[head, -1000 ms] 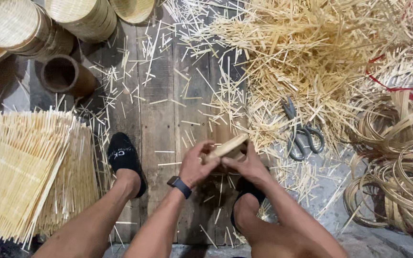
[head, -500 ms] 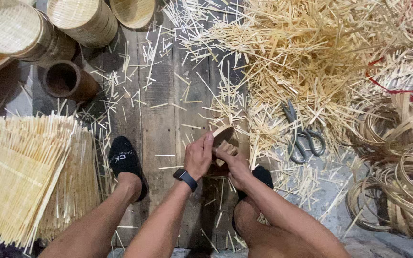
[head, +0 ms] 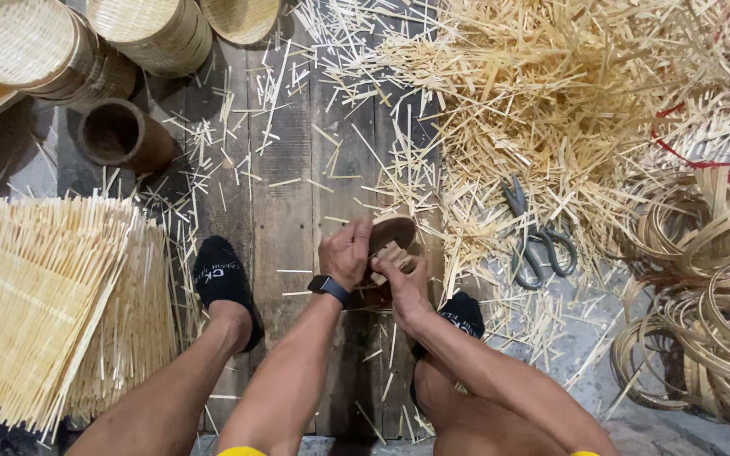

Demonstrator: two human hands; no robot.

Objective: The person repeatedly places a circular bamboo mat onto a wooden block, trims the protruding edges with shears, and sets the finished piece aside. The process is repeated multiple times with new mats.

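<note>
I have a small round bamboo frame (head: 394, 241) down on the wooden plank floor (head: 285, 203), between my two socked feet (head: 223, 283) and just on my side of the big heap of cut bamboo slivers (head: 568, 93). My left hand (head: 346, 251) curls over its near-left rim, fingers bent and closed against the edge, the wrist carrying a dark watch (head: 329, 289). My right hand (head: 403, 283) comes in from below, its fingertips pinched on a little bundle of pale woven strips (head: 389, 255) seated inside the ring; how hard the thumb bears I cannot tell, since the knuckles hide it. I judge the frame light and springy rather than stiff: a thin bent hoop that would flex out of round if squeezed across its width, so the rim is the place to hold it, with pressure downward into the floor. The strips look dry, smooth and a bit slick, brittle at the cut ends, so I would grip them close to where they enter the ring, not at their tips. A pair of scissors (head: 538, 236) lies right of the frame at the edge of the heap; coiled bamboo hoops (head: 703, 287) sit farther right, and a stack of woven mats (head: 52, 304) lies well to the left.
</note>
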